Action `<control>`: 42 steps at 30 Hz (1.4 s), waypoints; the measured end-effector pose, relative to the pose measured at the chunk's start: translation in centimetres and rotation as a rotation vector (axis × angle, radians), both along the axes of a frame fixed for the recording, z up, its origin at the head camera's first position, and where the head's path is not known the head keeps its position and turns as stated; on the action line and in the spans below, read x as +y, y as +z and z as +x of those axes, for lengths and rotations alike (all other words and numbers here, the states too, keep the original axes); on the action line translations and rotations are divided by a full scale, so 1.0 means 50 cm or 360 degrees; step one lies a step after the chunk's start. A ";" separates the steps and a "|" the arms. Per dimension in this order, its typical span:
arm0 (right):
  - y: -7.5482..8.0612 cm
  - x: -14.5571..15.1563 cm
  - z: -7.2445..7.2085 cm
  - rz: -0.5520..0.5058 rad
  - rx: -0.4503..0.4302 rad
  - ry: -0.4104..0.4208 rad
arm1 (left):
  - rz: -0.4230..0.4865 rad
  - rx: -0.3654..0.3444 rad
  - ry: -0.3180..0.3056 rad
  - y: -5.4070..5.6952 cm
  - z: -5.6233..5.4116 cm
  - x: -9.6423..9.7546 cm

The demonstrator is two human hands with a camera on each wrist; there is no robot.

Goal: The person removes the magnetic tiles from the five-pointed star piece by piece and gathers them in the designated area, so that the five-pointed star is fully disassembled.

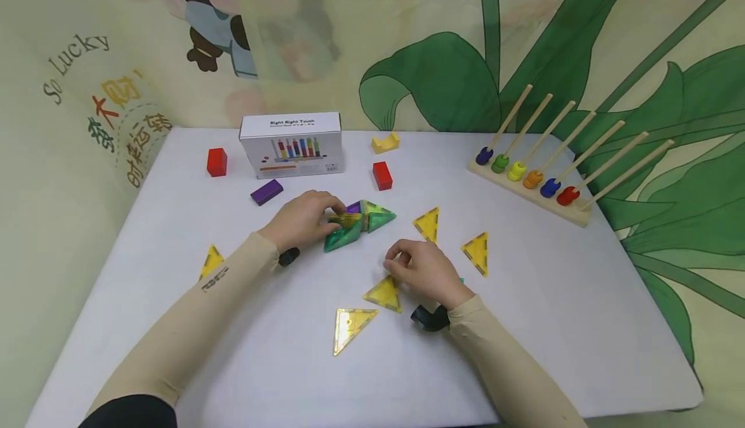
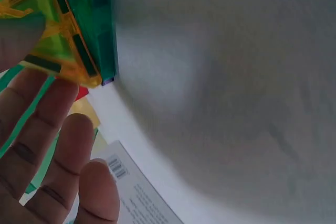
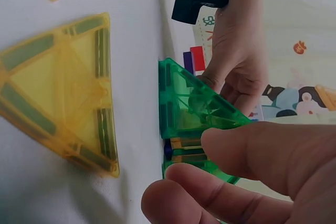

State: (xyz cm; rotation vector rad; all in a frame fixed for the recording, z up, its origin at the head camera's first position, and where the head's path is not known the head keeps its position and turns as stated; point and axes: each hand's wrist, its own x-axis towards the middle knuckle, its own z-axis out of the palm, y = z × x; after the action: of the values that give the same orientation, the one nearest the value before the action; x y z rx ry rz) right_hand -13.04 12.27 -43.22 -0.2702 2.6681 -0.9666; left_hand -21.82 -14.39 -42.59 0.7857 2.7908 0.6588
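Note:
Near the middle of the table stands a small structure of magnetic tiles, with green tiles [image 1: 381, 217] and some purple and yellow ones. My left hand [image 1: 305, 218] is at its left side. In the left wrist view, its thumb and fingers pinch a yellow triangular magnetic tile [image 2: 68, 51] beside a green one [image 2: 102, 24]. My right hand [image 1: 427, 269] hovers in front of the structure, fingers loosely bent, with nothing visible between them. Below its fingers lies a yellow triangular tile [image 1: 384, 295]. Another yellow tile [image 1: 352, 329] lies nearer the front.
More yellow triangles lie right of the structure [image 1: 477, 253] and by the left sleeve [image 1: 211, 261]. Behind stand a white box [image 1: 293, 150], red blocks [image 1: 217, 162], a purple block [image 1: 267, 192] and a yellow arch block [image 1: 385, 143]. A wooden peg rack [image 1: 529, 185] with coloured beads stands back right.

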 end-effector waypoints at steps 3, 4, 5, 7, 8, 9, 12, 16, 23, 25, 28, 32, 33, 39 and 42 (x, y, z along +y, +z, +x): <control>-0.005 -0.004 0.000 -0.0009 0.0001 0.0001 | 0.0019 0.0013 -0.0006 -0.006 0.001 -0.001; -0.007 -0.005 0.000 -0.0013 -0.0001 0.0002 | 0.0023 0.0021 -0.0002 -0.007 0.003 -0.001; -0.008 -0.006 -0.001 -0.0016 -0.0004 0.0000 | 0.0023 0.0032 -0.0001 -0.007 0.005 -0.001; -0.010 -0.008 -0.002 -0.0019 -0.0006 0.0002 | 0.0020 0.0038 0.0024 -0.009 0.011 0.001; -0.011 -0.010 -0.003 -0.0022 -0.0004 0.0008 | 0.0015 0.0033 0.0043 -0.009 0.015 0.003; -0.011 -0.012 -0.005 -0.0022 0.0001 0.0014 | 0.0010 0.0031 0.0065 -0.010 0.019 0.004; -0.011 -0.020 -0.011 -0.0021 0.0031 0.0035 | 0.0003 0.0026 0.0137 -0.012 0.034 0.009; -0.010 -0.033 -0.020 -0.0016 0.0108 0.0065 | 0.0008 0.0058 0.0210 -0.018 0.053 0.019; -0.014 -0.061 -0.034 0.0023 0.0225 0.0013 | -0.0022 0.0063 0.0255 -0.016 0.082 0.036; -0.016 -0.068 -0.037 0.0046 0.0237 -0.0017 | -0.0032 0.0057 0.0267 -0.015 0.087 0.038; -0.020 -0.075 -0.042 0.0070 0.0234 -0.0043 | -0.0030 0.0013 0.0288 -0.016 0.091 0.040; -0.020 -0.078 -0.047 0.0089 0.0209 -0.0048 | -0.0014 -0.0050 0.0300 -0.018 0.090 0.041; -0.019 -0.078 -0.048 0.0096 0.0207 -0.0046 | -0.0014 -0.0058 0.0302 -0.018 0.089 0.041; -0.018 -0.069 -0.059 0.0107 0.0165 -0.0046 | -0.0015 -0.0106 0.0327 -0.018 0.086 0.039; -0.020 -0.062 -0.063 0.0089 0.0114 -0.0070 | -0.0008 -0.0109 0.0331 -0.018 0.087 0.038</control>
State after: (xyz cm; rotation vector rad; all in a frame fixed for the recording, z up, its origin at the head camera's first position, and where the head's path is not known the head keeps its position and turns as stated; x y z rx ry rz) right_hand -16.17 9.15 -44.24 -0.2390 2.7724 -0.9099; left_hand -17.47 -12.48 -43.48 0.4656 2.8336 0.6971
